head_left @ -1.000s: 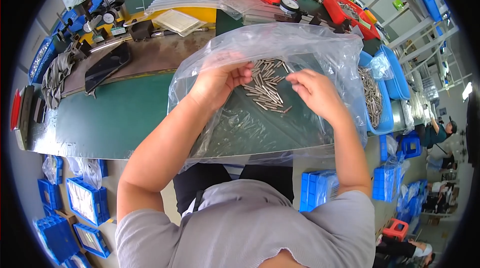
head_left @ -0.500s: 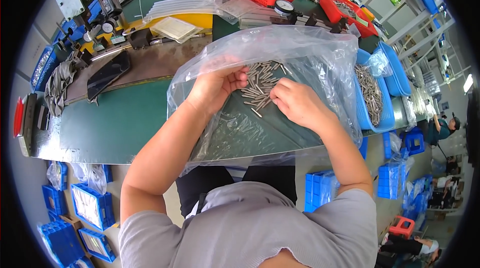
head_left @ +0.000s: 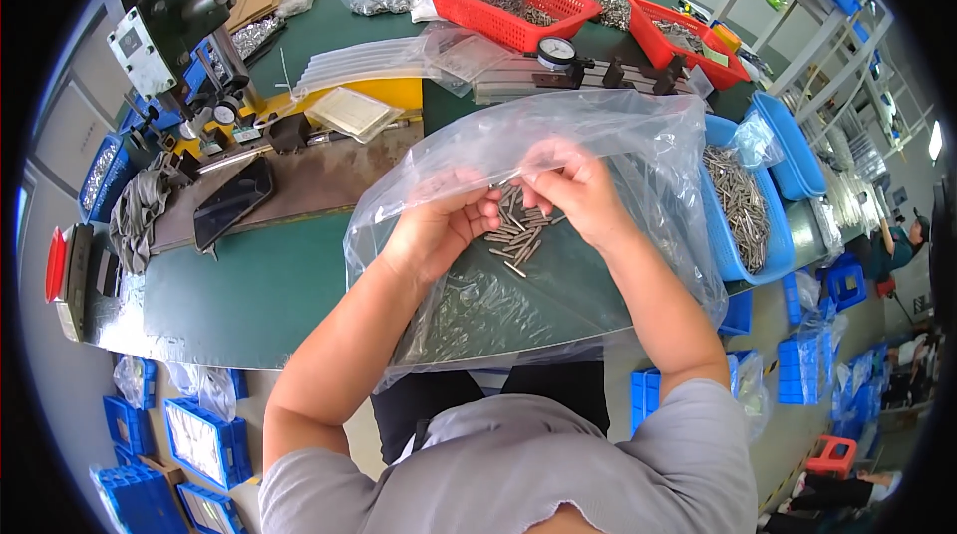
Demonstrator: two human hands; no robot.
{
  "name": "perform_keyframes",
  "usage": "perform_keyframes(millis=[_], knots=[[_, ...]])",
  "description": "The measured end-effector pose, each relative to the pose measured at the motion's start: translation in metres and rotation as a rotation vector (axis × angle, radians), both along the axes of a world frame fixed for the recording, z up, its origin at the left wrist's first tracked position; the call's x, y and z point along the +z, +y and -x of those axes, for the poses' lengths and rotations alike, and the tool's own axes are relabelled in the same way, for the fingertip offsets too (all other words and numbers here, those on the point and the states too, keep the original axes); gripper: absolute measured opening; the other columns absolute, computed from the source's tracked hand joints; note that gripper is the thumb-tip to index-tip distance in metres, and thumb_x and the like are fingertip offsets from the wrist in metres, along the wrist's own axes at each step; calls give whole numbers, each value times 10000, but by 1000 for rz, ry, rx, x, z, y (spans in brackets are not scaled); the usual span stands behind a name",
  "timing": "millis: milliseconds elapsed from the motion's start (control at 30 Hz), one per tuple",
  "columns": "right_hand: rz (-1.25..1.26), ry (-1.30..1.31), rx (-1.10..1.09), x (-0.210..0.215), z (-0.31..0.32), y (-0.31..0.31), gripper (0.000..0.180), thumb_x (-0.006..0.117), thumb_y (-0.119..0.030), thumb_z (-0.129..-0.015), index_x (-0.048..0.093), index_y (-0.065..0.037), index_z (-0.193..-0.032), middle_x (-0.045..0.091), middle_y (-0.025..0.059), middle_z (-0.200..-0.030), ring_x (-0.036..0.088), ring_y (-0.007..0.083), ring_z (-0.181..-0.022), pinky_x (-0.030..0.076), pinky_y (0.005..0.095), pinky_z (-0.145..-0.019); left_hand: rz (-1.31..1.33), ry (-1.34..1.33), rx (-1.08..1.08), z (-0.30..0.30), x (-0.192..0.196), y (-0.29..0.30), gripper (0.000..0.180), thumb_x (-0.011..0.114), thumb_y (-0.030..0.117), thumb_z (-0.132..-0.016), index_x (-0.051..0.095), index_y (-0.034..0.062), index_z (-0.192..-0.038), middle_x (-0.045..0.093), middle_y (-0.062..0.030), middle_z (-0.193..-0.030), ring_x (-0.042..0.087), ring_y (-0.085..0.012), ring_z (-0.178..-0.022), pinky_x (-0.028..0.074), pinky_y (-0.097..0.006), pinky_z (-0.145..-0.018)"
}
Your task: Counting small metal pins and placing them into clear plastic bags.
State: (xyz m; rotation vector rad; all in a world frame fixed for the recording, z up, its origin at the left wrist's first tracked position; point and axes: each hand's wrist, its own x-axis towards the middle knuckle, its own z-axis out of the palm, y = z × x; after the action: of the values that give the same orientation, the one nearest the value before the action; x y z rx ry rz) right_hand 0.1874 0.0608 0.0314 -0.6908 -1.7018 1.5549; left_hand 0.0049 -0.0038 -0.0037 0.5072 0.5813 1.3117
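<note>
A large clear plastic bag (head_left: 658, 150) lies open on the green table, and both of my hands reach inside it. Small pointed metal pins (head_left: 520, 235) are heaped loosely on the plastic. My left hand (head_left: 439, 233) is at the left of the heap, its fingers curled and thumb bent in; whatever they hold is hidden. Just above the pins, my right hand (head_left: 576, 187) has its thumb and fingertips pinched together, apparently on one small metal pin (head_left: 509, 180) between the two hands. The bag's upper film partly covers the fingers.
A blue basket (head_left: 780, 253) full of similar pins stands to the right. Red baskets (head_left: 575, 15) are at the back, near a dial gauge (head_left: 556, 51). A gauge stand (head_left: 224, 55) and a dark phone-like slab (head_left: 233, 199) are at the left. Blue crates (head_left: 204, 439) sit below the table.
My right hand has lifted from the right side of the heap and moved up and left, close to my left hand. The view has shifted slightly.
</note>
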Motion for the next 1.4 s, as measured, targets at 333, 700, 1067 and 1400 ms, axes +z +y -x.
perform_keyframes(millis=[333,700,1067,1400], knots=[[-15,-42,9,-7,5,-7,84,588,-79,-843,599,-32,-912,608,14,-807,546,57,-666,427,191,-565,26,41,-17,-4,7,-2,115,549,58,-840,553,-3,-936,608,-92,-829,595,-165,-716,507,-297,-680],[105,32,20,-8,3,-11,97,609,-57,-824,619,22,-879,622,30,-730,565,72,-661,450,211,-614,15,108,-27,-8,10,-4,134,569,95,-833,567,-4,-924,604,-93,-820,596,-177,-717,502,-313,-697],[575,512,94,-20,-27,28,170,499,-137,-866,557,-15,-967,612,84,-892,594,181,-779,503,313,-713,31,152,64,-10,10,-1,117,565,91,-833,558,6,-913,606,-98,-810,586,-180,-709,503,-316,-699],[-470,-781,66,4,-48,15,244,698,-193,-689,604,-43,-856,577,46,-738,558,182,-682,424,308,-609,44,128,61,-1,2,1,118,560,83,-837,553,11,-929,601,-97,-819,579,-177,-721,503,-313,-697]])
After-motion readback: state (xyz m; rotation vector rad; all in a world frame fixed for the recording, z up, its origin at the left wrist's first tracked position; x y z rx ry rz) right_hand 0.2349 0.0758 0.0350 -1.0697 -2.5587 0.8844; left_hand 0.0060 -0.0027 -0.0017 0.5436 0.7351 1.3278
